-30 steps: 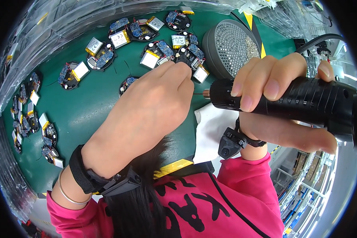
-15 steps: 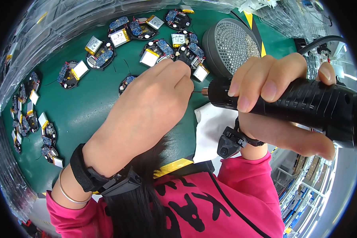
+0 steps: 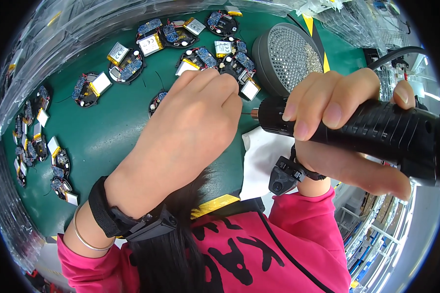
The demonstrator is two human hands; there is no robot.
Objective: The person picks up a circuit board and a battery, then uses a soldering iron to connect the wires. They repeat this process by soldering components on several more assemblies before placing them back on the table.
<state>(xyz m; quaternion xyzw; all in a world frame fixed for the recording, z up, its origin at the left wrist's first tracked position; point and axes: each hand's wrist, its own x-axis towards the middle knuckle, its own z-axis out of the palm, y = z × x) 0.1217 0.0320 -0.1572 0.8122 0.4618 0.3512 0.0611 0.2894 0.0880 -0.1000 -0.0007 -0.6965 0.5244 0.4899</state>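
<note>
My right hand is wrapped around a black electric screwdriver, which lies nearly level and points left. Its thin bit ends against the finger side of my left hand. That left hand is closed, its back facing up, and whatever its fingers grip is hidden beneath. Just past its far-left side, part of a round black circuit assembly shows; I cannot tell whether it lies on the bench or is held. Beyond the knuckles sit similar assemblies with blue boards and silver batteries.
A grey round tray with a perforated face holds many tiny screws at its right side. White cloth or paper lies near my right wrist. More assemblies spread across the green bench. Stacked clear plastic trays line the far-left edge.
The view has shifted slightly. My left hand covers a little more of the battery beyond its knuckles, and the screwdriver keeps its place beside it.
</note>
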